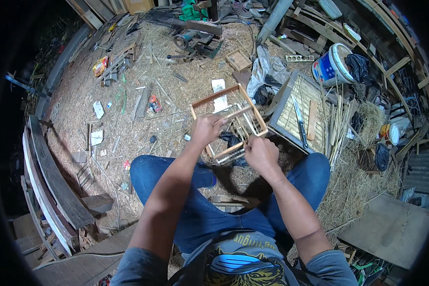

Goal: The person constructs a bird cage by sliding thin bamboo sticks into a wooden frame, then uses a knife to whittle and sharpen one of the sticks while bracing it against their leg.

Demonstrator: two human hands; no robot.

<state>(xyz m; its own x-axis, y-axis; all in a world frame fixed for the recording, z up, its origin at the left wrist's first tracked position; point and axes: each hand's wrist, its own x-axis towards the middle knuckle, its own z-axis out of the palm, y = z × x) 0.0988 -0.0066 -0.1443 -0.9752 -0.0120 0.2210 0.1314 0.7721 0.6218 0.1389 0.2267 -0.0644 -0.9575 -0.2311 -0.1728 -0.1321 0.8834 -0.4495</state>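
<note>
In front of my knees is an open wooden frame point(215, 98) of pale and brown strips, tilted, with several thin sticks point(243, 127) inside it. My left hand point(207, 130) is closed at the frame's left side, its fingers around the end of a flat wooden strip point(237, 113) that runs across to the right side. At the near right corner my right hand point(263, 153) is closed, thumb and fingers pressed against the frame's edge. Whether it also pinches one of the thin sticks is hidden by the fingers.
Right of the frame stands a wooden box point(298, 102), with a knife point(300, 125) and a flat wood strip point(312, 120) on top. Beyond are a paint bucket point(326, 69) and thin split sticks point(337, 124). Wood shavings cover the ground. Curved planks point(57, 176) lie at the left.
</note>
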